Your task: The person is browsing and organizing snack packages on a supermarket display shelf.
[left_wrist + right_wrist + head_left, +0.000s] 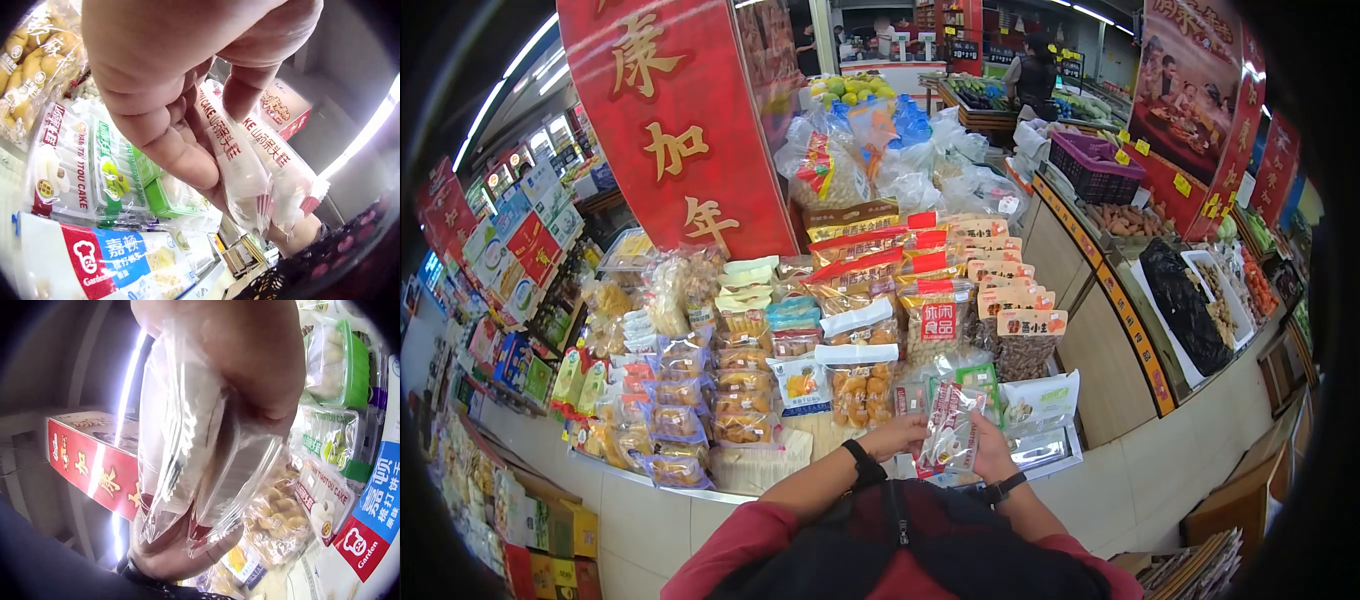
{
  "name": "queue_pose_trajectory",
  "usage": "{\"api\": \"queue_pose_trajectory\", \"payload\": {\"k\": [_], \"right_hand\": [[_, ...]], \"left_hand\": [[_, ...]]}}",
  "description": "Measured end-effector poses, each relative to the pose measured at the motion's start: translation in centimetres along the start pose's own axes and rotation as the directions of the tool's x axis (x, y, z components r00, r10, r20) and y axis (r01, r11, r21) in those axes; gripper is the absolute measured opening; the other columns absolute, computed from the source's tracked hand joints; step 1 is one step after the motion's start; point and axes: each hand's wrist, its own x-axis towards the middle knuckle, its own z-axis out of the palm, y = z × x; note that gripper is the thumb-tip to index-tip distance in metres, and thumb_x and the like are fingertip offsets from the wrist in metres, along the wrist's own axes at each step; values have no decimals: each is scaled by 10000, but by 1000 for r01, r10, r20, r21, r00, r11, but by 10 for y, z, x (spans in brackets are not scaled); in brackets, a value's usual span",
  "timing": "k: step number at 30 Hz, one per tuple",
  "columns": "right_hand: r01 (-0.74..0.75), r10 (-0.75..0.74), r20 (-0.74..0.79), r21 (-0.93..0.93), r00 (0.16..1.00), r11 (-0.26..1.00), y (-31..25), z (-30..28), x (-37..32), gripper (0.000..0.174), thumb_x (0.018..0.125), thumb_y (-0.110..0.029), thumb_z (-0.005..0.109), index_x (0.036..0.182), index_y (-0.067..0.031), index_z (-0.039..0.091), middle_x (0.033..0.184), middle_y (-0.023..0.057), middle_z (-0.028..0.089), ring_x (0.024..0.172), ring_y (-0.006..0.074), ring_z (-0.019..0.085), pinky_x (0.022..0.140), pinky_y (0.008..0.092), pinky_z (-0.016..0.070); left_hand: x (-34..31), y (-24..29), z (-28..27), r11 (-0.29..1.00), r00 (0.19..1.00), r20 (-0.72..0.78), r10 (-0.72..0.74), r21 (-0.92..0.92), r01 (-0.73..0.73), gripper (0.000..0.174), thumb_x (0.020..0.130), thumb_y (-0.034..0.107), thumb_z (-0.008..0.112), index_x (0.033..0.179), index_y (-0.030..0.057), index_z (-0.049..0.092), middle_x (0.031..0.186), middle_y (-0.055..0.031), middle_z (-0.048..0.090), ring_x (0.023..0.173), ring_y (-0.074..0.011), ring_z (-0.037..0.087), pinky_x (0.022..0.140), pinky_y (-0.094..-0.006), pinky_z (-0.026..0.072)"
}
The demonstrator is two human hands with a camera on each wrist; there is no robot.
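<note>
In the head view, both hands hold clear-wrapped cake packs (pixel 948 428) with red print, close in front of the chest. My left hand (pixel 897 436) grips their left side, and my right hand (pixel 994 455) the right side. Two packs (pixel 232 169) lie side by side in the left wrist view, pinched between thumb and fingers of the left hand (pixel 150 81). In the right wrist view the right hand (pixel 256 344) holds the crimped, shiny wrappers (pixel 178 425) from above. Below are similar red-labelled cakes (pixel 65 165), green-labelled cakes (pixel 115 172) and a Garden cracker bag (pixel 94 253).
Rows of bagged snacks cover the display stand, among them bags of fried pastries (pixel 862 385) and a nut bag (pixel 935 325). A tall red banner (pixel 670 130) rises behind. Produce counters with a purple crate (pixel 1097 168) stand to the right; cardboard boxes (pixel 1235 505) lie lower right.
</note>
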Motion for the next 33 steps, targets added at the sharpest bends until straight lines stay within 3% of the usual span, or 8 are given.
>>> {"api": "queue_pose_trajectory", "payload": {"k": [4, 6, 11, 19, 22, 26, 28, 33], "right_hand": [[68, -70, -39, -37, 997, 997, 4, -8, 7, 369, 999, -269, 420, 1261, -18, 488, 1190, 145, 598, 1036, 289, 608, 926, 443, 479], [83, -85, -66, -36, 994, 996, 5, -9, 6, 369, 998, -271, 424, 1267, -25, 484, 1188, 145, 596, 1050, 292, 600, 931, 446, 476], [101, -95, -146, 31, 985, 994, -1, -22, 4, 401, 997, -300, 429, 1294, -33, 466, 1217, 150, 575, 1097, 305, 571, 954, 470, 454], [137, -128, -147, 58, 981, 989, -9, -20, -1, 411, 996, -313, 428, 1307, -47, 460, 1217, 141, 574, 1093, 312, 570, 962, 478, 445], [140, -131, -149, 49, 980, 989, -8, -24, 1, 414, 997, -324, 416, 1300, -48, 472, 1211, 138, 581, 1085, 305, 574, 957, 478, 448], [140, -132, -157, 37, 979, 989, -7, -26, 3, 415, 998, -334, 402, 1288, -50, 486, 1199, 134, 592, 1073, 299, 582, 953, 478, 451], [135, -126, -168, 42, 978, 990, -8, -22, 1, 412, 998, -333, 401, 1286, -52, 487, 1197, 132, 594, 1069, 300, 583, 953, 479, 450], [128, -116, -185, 54, 976, 990, -8, -24, 2, 403, 997, -328, 405, 1286, -59, 485, 1197, 130, 595, 1069, 305, 585, 955, 482, 448]], "left_hand": [[-2, 2, -4, 1000, 997, -78, -6, 2, 6, 204, 928, 153, 513, 1092, 48, 574, 945, -35, 642, 776, -128, 613, 653, -283, 486], [3, -6, -15, 998, 986, -161, -53, 14, 56, 203, 935, 160, 519, 1106, 67, 576, 964, -16, 642, 843, -120, 624, 758, -290, 508], [10, -19, -30, 998, 964, -259, -59, -18, 56, 201, 934, 138, 495, 1099, 61, 582, 984, -44, 656, 855, -152, 637, 764, -314, 515], [29, -38, -44, 989, 881, -469, -59, 92, 115, 229, 902, 78, 460, 1060, -17, 596, 932, -110, 656, 765, -207, 656, 656, -355, 557], [45, -53, -58, 964, 853, -514, -95, 167, 208, 211, 919, 87, 471, 1073, 11, 594, 937, -94, 656, 827, -204, 658, 715, -354, 557], [51, -64, -67, 955, 859, -504, -91, 200, 219, 220, 905, 80, 465, 1067, -12, 582, 930, -106, 652, 791, -221, 665, 657, -362, 573], [49, -64, -69, 871, 840, -539, -69, 377, 314, 229, 894, 98, 472, 1054, -35, 566, 914, -127, 648, 762, -240, 668, 599, -370, 572], [39, -58, -65, 828, 825, -563, -50, 439, 349, 318, 813, 135, 499, 1053, -64, 562, 924, -239, 638, 783, -330, 667, 655, -404, 544]]}}
